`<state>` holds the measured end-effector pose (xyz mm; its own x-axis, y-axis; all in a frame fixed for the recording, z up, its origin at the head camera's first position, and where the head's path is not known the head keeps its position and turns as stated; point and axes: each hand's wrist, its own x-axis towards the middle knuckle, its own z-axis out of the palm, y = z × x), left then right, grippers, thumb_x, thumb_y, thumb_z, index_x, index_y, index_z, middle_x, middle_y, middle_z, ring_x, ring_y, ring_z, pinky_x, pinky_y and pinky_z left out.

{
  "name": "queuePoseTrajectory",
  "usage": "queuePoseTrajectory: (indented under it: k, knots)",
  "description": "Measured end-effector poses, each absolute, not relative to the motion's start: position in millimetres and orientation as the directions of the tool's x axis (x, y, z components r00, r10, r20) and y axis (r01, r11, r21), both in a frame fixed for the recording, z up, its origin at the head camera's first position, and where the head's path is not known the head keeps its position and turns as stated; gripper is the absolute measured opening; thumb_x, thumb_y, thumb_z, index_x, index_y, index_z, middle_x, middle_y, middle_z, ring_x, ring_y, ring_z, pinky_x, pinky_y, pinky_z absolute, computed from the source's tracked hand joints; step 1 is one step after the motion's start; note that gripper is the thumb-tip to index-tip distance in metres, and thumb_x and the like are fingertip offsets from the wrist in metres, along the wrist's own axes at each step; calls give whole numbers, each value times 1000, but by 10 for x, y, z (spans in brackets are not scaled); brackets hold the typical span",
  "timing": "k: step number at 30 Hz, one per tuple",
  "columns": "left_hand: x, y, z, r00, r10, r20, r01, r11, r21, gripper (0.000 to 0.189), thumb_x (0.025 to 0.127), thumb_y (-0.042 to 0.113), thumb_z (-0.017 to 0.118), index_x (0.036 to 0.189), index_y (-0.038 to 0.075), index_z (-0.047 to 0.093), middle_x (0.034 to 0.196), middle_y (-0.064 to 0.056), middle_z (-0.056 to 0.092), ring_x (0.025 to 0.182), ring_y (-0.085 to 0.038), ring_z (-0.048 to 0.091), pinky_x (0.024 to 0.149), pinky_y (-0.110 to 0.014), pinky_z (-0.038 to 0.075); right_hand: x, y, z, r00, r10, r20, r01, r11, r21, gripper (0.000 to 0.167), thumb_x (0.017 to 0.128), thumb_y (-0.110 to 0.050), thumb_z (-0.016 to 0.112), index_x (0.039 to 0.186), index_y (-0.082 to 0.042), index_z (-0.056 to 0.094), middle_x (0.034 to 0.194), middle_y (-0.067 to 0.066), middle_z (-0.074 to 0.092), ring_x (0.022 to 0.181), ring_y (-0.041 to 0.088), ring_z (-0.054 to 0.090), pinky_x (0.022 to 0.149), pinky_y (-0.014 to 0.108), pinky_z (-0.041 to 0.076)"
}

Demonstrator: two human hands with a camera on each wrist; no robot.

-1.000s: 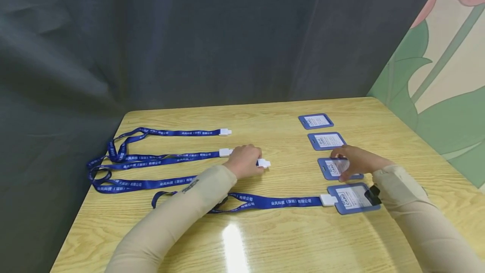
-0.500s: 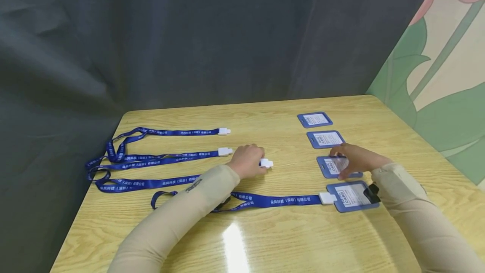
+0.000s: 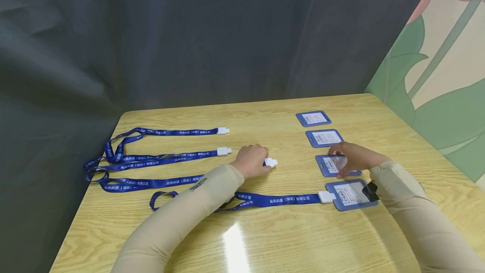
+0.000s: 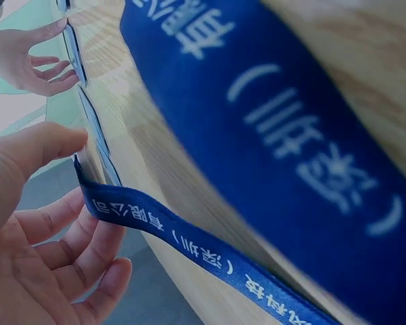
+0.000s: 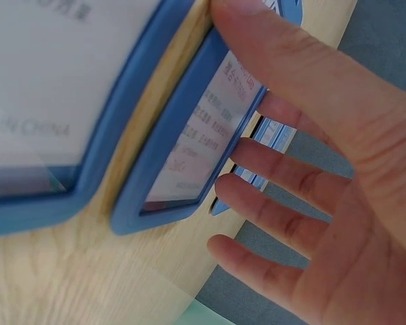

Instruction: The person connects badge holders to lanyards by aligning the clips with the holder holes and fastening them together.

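In the head view my left hand pinches the end of a blue lanyard between thumb and fingers. Its white clip sticks out to the right, pointing towards a blue badge holder. My right hand grips that holder across its long edges, thumb on the near side and fingers on the far side. In front, another lanyard ends in a white clip that meets the slotted end of the nearest badge holder.
Two more lanyards, one in the back and one in the middle, lie at left with looped straps. Two badge holders, a far one and a nearer one, lie behind my right hand. A dark curtain hangs behind the wooden table.
My left hand has slid a little to the right, bringing the white clip closer to the gripped badge holder. My right hand keeps its grip in about the same place.
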<state>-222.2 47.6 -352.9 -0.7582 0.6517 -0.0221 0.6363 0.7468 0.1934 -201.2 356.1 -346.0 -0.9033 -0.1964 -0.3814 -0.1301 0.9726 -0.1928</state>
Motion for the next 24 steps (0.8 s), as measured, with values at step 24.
queuePoseTrajectory:
  k: [24]
  knots:
    - [-2186, 632, -3574, -738, 674, -25, 664, 732, 152, 25, 83, 37, 68, 84, 12, 65, 73, 4, 63, 60, -8, 49, 55, -20, 41, -1988, 3547, -3443, -906, -193, -378, -130, 974, -185, 70, 64, -34, 84, 120, -5, 53, 126, 30, 50, 114, 49, 47, 94, 63, 38]
